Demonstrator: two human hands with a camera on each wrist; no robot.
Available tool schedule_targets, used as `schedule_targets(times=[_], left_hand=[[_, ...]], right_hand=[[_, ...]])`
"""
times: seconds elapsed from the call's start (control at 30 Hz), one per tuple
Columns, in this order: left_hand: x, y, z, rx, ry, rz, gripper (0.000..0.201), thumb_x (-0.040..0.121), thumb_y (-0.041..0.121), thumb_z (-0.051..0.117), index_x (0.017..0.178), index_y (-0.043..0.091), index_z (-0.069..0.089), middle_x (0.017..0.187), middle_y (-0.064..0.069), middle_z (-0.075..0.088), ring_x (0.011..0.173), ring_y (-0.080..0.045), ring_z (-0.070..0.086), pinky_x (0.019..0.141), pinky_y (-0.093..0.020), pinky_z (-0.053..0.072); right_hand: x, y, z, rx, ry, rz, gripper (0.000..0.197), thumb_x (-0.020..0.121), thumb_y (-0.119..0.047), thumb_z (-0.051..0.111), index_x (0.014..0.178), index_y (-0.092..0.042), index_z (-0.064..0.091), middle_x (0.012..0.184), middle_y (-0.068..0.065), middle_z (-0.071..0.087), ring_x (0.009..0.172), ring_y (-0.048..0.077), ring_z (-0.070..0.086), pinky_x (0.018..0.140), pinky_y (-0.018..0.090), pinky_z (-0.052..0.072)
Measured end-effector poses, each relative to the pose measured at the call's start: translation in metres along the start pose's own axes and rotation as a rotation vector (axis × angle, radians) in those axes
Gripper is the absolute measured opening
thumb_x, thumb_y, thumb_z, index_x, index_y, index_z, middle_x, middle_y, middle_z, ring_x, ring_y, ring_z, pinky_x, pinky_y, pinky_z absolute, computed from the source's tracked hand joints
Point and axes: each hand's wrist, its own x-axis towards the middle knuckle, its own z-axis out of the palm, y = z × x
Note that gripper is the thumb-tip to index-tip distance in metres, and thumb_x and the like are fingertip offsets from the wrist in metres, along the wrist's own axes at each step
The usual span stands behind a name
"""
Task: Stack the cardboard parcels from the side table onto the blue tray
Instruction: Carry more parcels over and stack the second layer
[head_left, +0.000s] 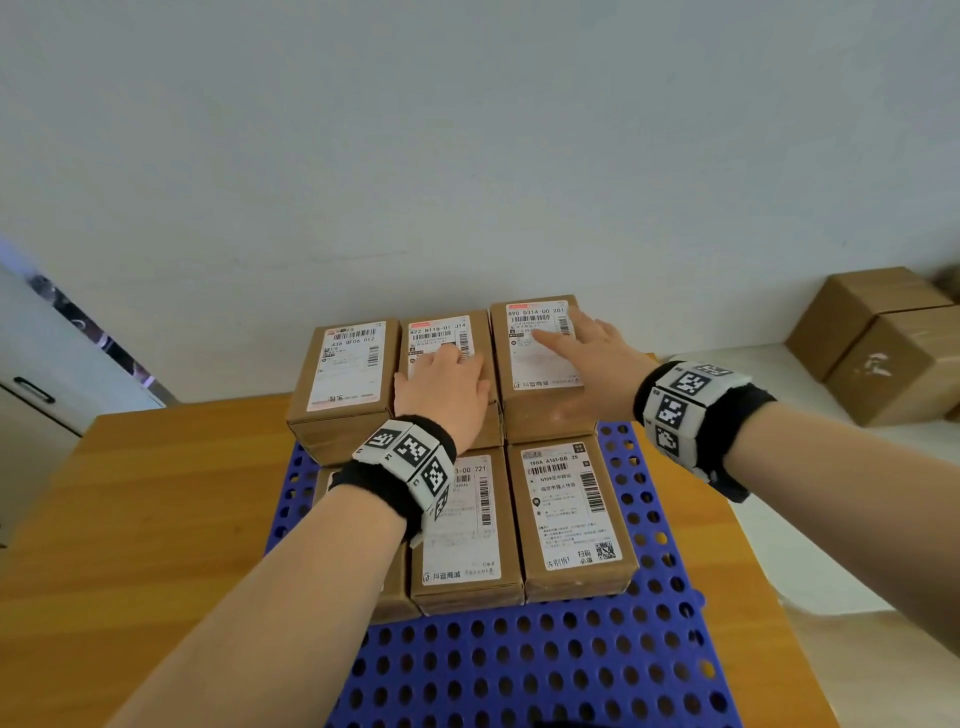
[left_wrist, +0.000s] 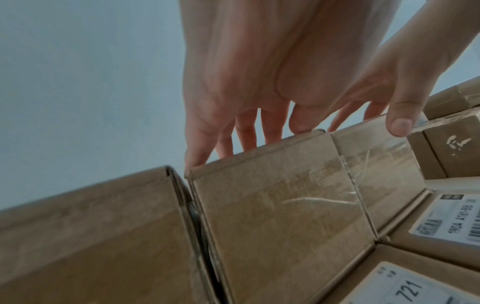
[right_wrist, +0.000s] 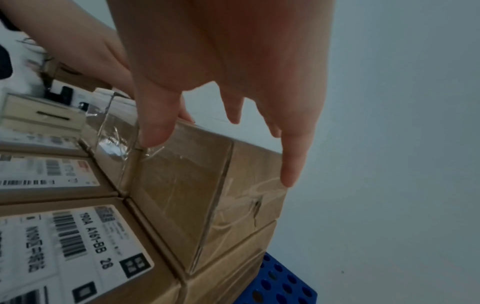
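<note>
Perforated blue tray (head_left: 524, 670), boxy cardboard parcels (head_left: 571, 519)

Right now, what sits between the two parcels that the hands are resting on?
Nothing: in the head view the middle parcel and the right parcel stand side by side, touching.

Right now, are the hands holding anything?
Nothing is gripped. The left hand rests on the middle parcel; the right hand on the right parcel.

Both forearms are bare. Each wrist wears a black band (head_left: 748, 415) wrapped by white blocks printed with black square-patterned markers (head_left: 415, 457).
</note>
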Motion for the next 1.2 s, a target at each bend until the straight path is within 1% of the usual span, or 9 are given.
schedule_targets(times=[0.07,0.2,0.3,0.43,0.53,0.63,0.83,0.97,1.2], left_hand=[[0.0,-0.001,0.0,-0.002,0.001,0.002,0.039,0.098,0.037,0.036,0.132,0.021,0.047,0.128,-0.002,0.048,0.122,-0.025,0.043,0.101,-0.051,0.04],[-0.001,-0.001,-0.001,-0.005,-0.014,-0.001,0.039,0.099,0.036,0.036,0.133,0.021,0.046,0.129,-0.002,0.047,0.123,-0.025,0.042,0.103,-0.053,0.037],[-0.002,0.001,-0.002,-0.001,-0.025,-0.008,0.039,0.099,0.035,0.036,0.134,0.021,0.045,0.131,-0.002,0.046,0.125,-0.025,0.04,0.106,-0.054,0.034],[-0.003,0.002,-0.002,-0.001,-0.026,-0.009,0.041,0.099,0.035,0.035,0.137,0.022,0.043,0.133,-0.002,0.045,0.127,-0.024,0.039,0.107,-0.054,0.032],[-0.002,0.001,-0.001,-0.007,-0.019,-0.007,0.04,0.099,0.035,0.035,0.136,0.022,0.044,0.131,-0.001,0.046,0.126,-0.024,0.04,0.106,-0.054,0.034],[-0.002,0.001,-0.001,-0.01,-0.014,-0.007,0.04,0.099,0.036,0.036,0.136,0.022,0.044,0.131,-0.001,0.046,0.125,-0.023,0.041,0.105,-0.051,0.036],[-0.002,0.002,-0.001,-0.01,-0.023,-0.02,0.043,0.099,0.036,0.035,0.139,0.023,0.041,0.135,-0.001,0.044,0.129,-0.024,0.038,0.108,-0.055,0.032],[-0.001,0.001,0.001,-0.016,-0.015,-0.016,0.042,0.099,0.036,0.036,0.138,0.023,0.043,0.133,-0.001,0.046,0.127,-0.023,0.04,0.105,-0.054,0.036],[-0.001,0.0,0.004,-0.011,-0.005,-0.022,0.044,0.099,0.037,0.035,0.14,0.024,0.04,0.134,-0.001,0.045,0.128,-0.024,0.039,0.106,-0.054,0.035]], right_hand=[[0.006,-0.006,0.004,-0.042,-0.014,-0.02,0.102,0.075,-0.036,0.075,0.148,-0.041,0.004,0.158,0.001,-0.012,0.144,0.034,-0.011,0.113,0.053,0.019],[0.012,-0.008,0.013,-0.078,-0.024,-0.034,0.094,0.079,-0.03,0.072,0.148,-0.039,0.008,0.159,0.0,-0.008,0.142,0.036,-0.018,0.115,0.051,0.013],[0.014,-0.005,0.015,-0.093,-0.009,-0.055,0.088,0.082,-0.026,0.068,0.148,-0.038,0.011,0.159,0.0,-0.004,0.142,0.037,-0.017,0.116,0.049,0.007],[0.014,-0.001,0.015,-0.115,-0.005,-0.077,0.085,0.084,-0.026,0.066,0.148,-0.039,0.012,0.159,-0.001,-0.002,0.143,0.036,-0.015,0.116,0.048,0.007],[0.015,0.001,0.016,-0.122,-0.012,-0.089,0.083,0.085,-0.027,0.065,0.148,-0.039,0.012,0.159,-0.002,-0.002,0.144,0.034,-0.014,0.117,0.048,0.007],[0.015,0.003,0.014,-0.141,-0.022,-0.105,0.083,0.086,-0.028,0.065,0.148,-0.039,0.011,0.159,-0.001,-0.001,0.144,0.035,-0.014,0.117,0.047,0.005],[0.015,0.003,0.013,-0.144,-0.036,-0.109,0.081,0.086,-0.026,0.064,0.147,-0.039,0.014,0.159,-0.001,0.0,0.144,0.034,-0.013,0.117,0.048,0.008],[0.013,0.004,0.012,-0.163,-0.038,-0.127,0.08,0.086,-0.028,0.064,0.148,-0.037,0.014,0.159,0.001,0.001,0.144,0.036,-0.012,0.117,0.048,0.005],[0.013,0.006,0.013,-0.178,-0.044,-0.141,0.08,0.086,-0.03,0.063,0.148,-0.037,0.013,0.159,0.002,0.001,0.144,0.037,-0.011,0.118,0.05,0.008]])
